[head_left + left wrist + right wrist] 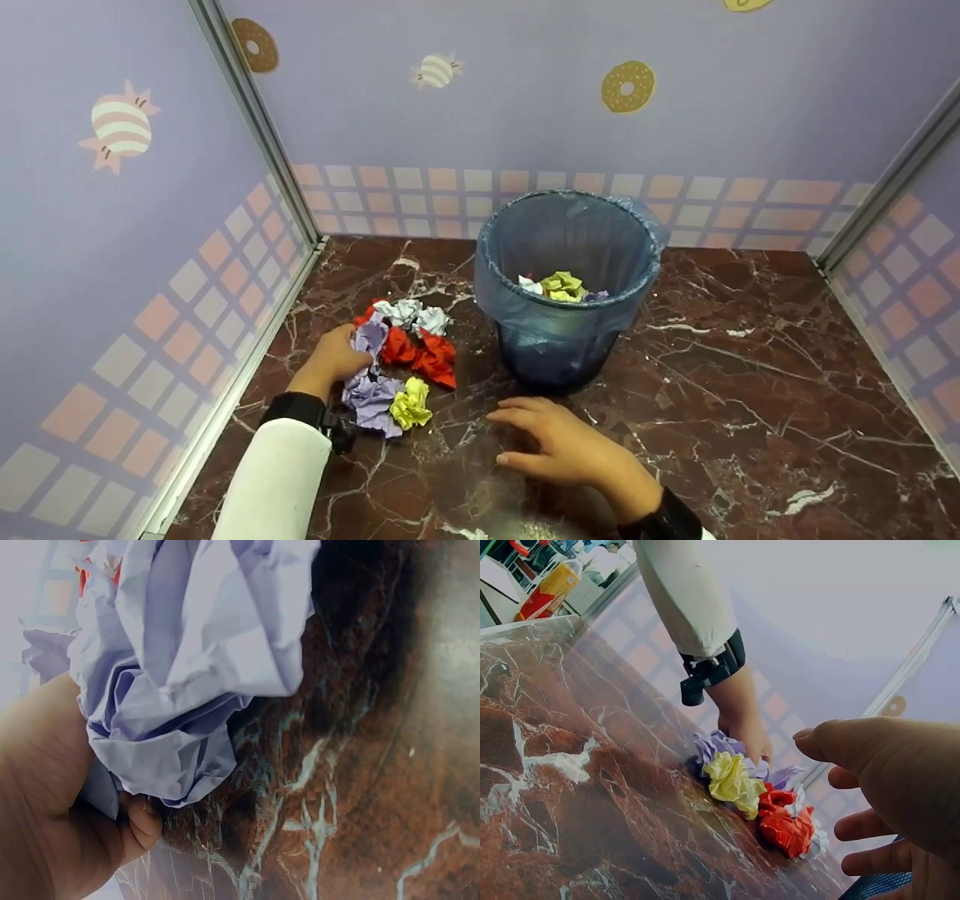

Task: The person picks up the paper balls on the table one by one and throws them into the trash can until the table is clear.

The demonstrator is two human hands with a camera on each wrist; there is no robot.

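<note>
Lilac walls (517, 112) with sweets and doughnuts enclose a dark red marble tabletop (735, 405); on its left part I see a heap of crumpled paper, my left hand (334, 356) among it. One purple ball (370, 334) lies against that hand, thumb and fingers to either side; the paper hides my fingertips, so I cannot tell whether they pinch it. Another purple ball (373, 403) lies nearer me, a yellow ball (411, 405) touching its right side; red paper (436, 358) and white paper (405, 312) sit farther back. My right hand (570, 446) holds nothing, fingers spread and thumb apart, just in front of the bin (547, 367); a blue liner (510, 300) folds over the bin's rim, and inside lie yellow, white and purple scraps (562, 285). My right wrist view also catches a yellow-red packet (551, 589) beyond the table's edge.
</note>
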